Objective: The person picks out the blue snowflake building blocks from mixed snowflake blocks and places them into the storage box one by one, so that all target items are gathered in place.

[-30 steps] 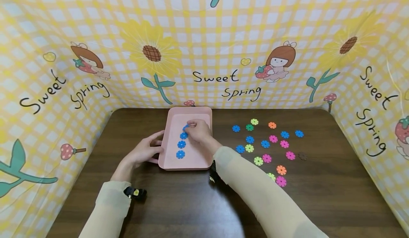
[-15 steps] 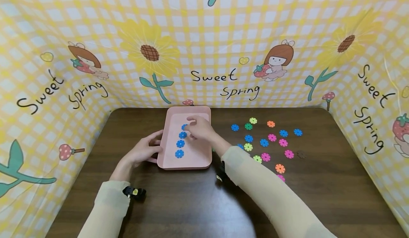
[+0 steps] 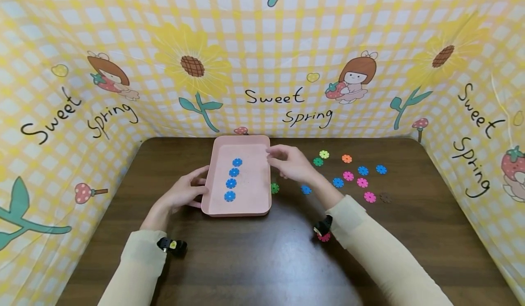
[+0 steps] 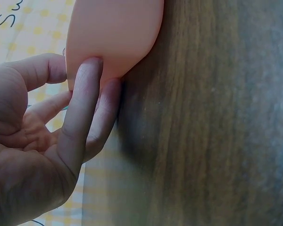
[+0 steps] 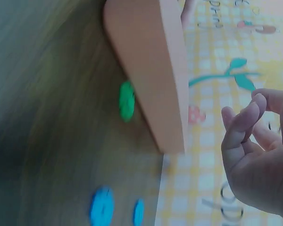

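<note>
A pink tray (image 3: 254,201) lies on the table in the head view. Inside it, several blue notched discs (image 3: 231,184) form a slightly slanted column. My left hand (image 3: 183,192) rests against the tray's left side. In the left wrist view its spread fingertips touch the outer wall and lower edge. Past the tray's right rim is my right hand (image 3: 293,163), raised with fingers loosely bent and nothing between them. A green disc (image 5: 127,101) lies close beside the tray's outer wall in the right wrist view.
Loose notched discs lie scattered right of the tray, including an orange disc (image 3: 347,158), a pink disc (image 3: 370,197) and a brown disc (image 3: 385,198). My right forearm hides some. Yellow checked cloth (image 3: 262,59) surrounds the table (image 3: 246,260) at the back and sides.
My right hand has let go of the farthest blue disc in the column and moved right, out over the tray's right rim. My left hand stays at the tray's left side.
</note>
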A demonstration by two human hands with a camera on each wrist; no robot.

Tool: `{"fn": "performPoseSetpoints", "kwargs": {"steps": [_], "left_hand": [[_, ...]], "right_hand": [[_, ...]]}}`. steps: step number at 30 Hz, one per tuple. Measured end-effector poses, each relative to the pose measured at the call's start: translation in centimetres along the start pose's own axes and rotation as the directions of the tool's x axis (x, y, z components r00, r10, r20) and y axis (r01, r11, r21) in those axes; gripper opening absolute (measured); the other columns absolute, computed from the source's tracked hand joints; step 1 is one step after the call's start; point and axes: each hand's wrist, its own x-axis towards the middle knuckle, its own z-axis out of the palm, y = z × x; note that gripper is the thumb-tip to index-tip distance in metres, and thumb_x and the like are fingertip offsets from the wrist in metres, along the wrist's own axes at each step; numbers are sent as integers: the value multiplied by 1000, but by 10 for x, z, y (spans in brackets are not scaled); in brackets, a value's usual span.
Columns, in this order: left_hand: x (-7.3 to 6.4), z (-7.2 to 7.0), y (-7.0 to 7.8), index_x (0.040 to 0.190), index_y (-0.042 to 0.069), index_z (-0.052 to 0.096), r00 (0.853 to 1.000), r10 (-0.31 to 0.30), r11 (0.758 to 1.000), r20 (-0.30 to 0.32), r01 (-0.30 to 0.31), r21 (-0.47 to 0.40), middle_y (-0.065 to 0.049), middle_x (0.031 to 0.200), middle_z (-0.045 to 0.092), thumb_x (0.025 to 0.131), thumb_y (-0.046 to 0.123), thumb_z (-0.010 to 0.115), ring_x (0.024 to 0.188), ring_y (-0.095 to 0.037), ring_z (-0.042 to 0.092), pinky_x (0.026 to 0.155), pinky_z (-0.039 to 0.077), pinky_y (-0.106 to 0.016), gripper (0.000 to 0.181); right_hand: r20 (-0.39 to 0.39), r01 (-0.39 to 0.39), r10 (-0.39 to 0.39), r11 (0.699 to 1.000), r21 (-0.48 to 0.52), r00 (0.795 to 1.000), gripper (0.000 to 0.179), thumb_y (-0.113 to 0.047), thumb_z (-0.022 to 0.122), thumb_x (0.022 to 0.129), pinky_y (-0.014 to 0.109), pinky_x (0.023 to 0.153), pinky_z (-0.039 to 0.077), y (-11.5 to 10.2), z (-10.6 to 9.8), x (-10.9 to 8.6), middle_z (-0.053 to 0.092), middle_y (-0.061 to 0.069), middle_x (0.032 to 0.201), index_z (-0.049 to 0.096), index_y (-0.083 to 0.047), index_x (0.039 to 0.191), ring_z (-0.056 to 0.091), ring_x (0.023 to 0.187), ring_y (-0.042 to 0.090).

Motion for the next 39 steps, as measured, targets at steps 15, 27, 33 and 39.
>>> {"fn": "performPoseSetpoints", "kwargs": {"steps": [15,27,33,39], "left_hand": [[-5,1,3,167,19,24,1000,-15,1000,0,15,7,-31,148,43,101,7,61,106,-35,66,73,63,-48,77],[-8,4,1,167,18,23,1000,16,1000,17,-16,-5,-32,148,45,100,6,60,107,-35,68,71,63,-48,78],[-13,6,-2,167,17,24,1000,16,1000,17,-16,1,-32,148,45,100,6,61,106,-35,68,72,63,-49,78],[-17,9,-4,166,17,25,1000,14,1000,2,-14,9,-31,147,46,100,5,61,105,-35,68,71,63,-49,76]], "right_hand": [[21,-26,34,951,-307,999,38,-21,71,100,50,99,50,60,-46,-46,70,6,122,67,-6,134,62,119,28],[56,-25,62,865,-501,996,41,-29,80,93,50,98,53,76,-54,-64,69,5,124,72,-11,129,62,120,28],[58,-10,50,836,-548,997,42,-30,83,90,50,97,52,82,-57,-67,65,9,125,73,-9,125,62,117,29],[55,-14,53,837,-547,997,38,-31,83,90,50,97,52,86,-58,-68,62,11,129,75,-11,121,62,115,28]]}}
